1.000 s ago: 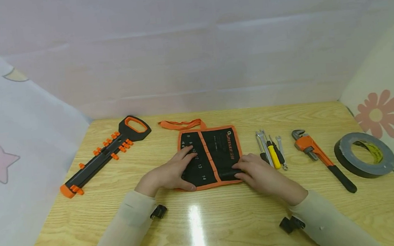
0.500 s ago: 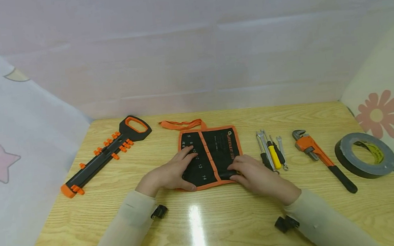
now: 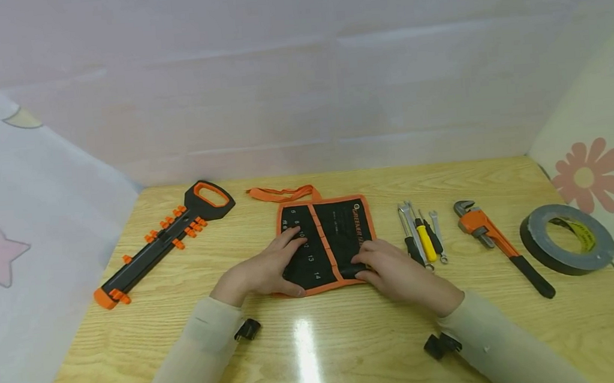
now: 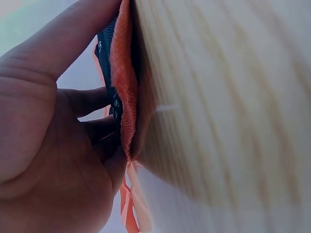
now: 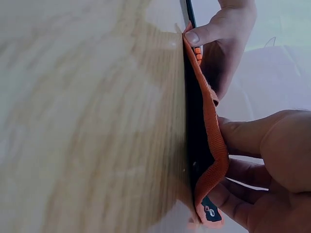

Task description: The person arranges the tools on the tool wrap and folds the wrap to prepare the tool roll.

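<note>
A black tool roll [image 3: 343, 227] with orange trim and printed size numbers lies spread on the wooden table, mid-view in the head view. My left hand [image 3: 264, 271] rests on its left part, fingers stretched over the cloth and thumb at the near edge. At the near right corner, my right hand [image 3: 400, 271] has bent fingers and thumb on the roll. The right wrist view shows the orange edge [image 5: 214, 133] bulging up under those fingers. Whether something lies inside that bulge is hidden. Beside the right hand are a yellow-handled screwdriver [image 3: 427, 247] and several small wrenches and drivers.
An orange pipe wrench [image 3: 497, 239] and a roll of grey tape [image 3: 538, 242] lie at the right. A black rack with orange clips [image 3: 152, 252] lies at the left. The tool roll's orange strap [image 3: 282, 193] trails behind it. Printed cloth walls stand around the table.
My right hand has slid a little left along the tool roll's near right corner, uncovering more of the small tools beside it. The left hand has stayed in place.
</note>
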`<state>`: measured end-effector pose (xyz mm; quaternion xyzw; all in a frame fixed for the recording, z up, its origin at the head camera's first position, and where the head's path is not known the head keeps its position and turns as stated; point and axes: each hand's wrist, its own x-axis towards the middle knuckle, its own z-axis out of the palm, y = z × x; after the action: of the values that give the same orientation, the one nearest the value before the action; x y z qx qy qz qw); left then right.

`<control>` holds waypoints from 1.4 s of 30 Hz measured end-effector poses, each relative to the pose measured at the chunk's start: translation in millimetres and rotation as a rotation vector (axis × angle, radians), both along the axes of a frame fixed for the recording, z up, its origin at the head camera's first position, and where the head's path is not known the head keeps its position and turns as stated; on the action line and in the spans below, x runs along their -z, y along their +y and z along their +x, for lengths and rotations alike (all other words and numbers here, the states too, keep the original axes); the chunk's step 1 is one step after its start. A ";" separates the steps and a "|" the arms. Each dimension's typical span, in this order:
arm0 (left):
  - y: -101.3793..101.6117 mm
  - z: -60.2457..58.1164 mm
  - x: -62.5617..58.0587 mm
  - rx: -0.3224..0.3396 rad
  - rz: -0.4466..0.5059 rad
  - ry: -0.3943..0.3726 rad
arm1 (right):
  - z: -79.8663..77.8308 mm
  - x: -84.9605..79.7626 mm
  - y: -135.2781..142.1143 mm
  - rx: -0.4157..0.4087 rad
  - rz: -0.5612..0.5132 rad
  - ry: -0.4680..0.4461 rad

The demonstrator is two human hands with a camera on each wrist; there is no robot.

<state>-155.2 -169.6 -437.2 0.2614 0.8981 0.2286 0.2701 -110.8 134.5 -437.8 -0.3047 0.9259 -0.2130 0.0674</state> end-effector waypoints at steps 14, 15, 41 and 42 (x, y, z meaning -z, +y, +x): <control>0.4 1.0 -1.6 -0.002 -0.007 -0.002 | -0.9 2.6 2.2 0.022 -0.020 -0.056; 0.5 0.9 -1.6 -0.002 -0.007 -0.003 | -0.9 2.7 2.8 0.029 -0.018 -0.064; 0.0 0.6 -3.0 -0.005 -0.020 -0.003 | 2.8 -10.7 65.7 0.317 -0.106 0.059; 0.1 0.6 -3.0 -0.005 -0.019 -0.004 | 3.2 -10.9 68.4 0.331 -0.097 0.051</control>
<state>-154.7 -169.5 -434.3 0.2562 0.9003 0.2210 0.2738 -107.6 202.9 -426.9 -0.1562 0.9534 -0.2580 -0.0071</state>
